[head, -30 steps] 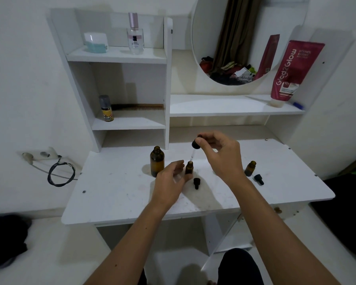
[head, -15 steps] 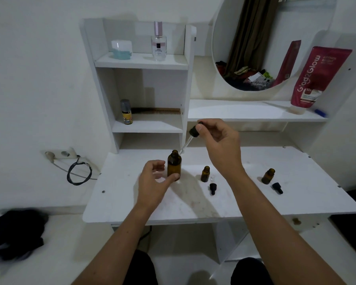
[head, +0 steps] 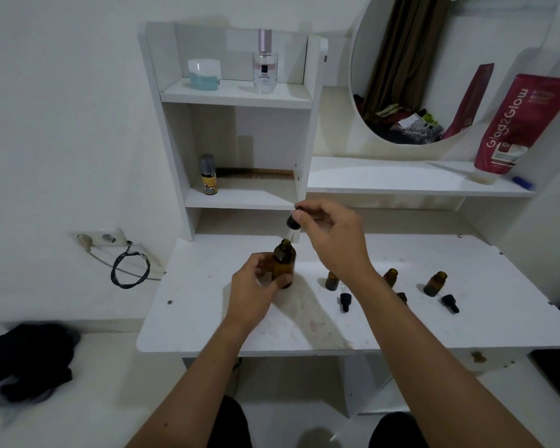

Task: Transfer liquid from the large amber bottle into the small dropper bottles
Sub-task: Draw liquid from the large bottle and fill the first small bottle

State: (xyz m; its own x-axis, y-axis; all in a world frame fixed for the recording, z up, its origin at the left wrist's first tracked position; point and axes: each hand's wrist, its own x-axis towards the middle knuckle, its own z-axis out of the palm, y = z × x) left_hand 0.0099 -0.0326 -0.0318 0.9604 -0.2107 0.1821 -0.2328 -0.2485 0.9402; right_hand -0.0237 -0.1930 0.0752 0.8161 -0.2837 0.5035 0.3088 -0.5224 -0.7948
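The large amber bottle (head: 284, 266) stands open on the white table (head: 207, 318), and my left hand (head: 256, 291) wraps around its lower body. My right hand (head: 332, 236) pinches the black bulb of a dropper (head: 292, 223) just above it; the glass tip points down into the bottle's neck. Three small amber dropper bottles stand uncapped to the right: one (head: 332, 280) beside my right wrist, one (head: 390, 277) partly hidden behind my forearm, one (head: 435, 283) farther right. Black dropper caps (head: 345, 300) (head: 450, 302) lie in front of them.
A white shelf unit (head: 240, 95) rises behind the table with a jar (head: 204, 74), a perfume bottle (head: 265, 64) and a small spray can (head: 208, 174). A round mirror (head: 434, 69) and a red tube (head: 518, 124) are at right. A wall socket with a coiled cable (head: 130, 270) is at left.
My left hand left the small bottle and took hold of the large amber bottle. My right hand carried the dropper left from the small bottle to the large bottle's mouth.
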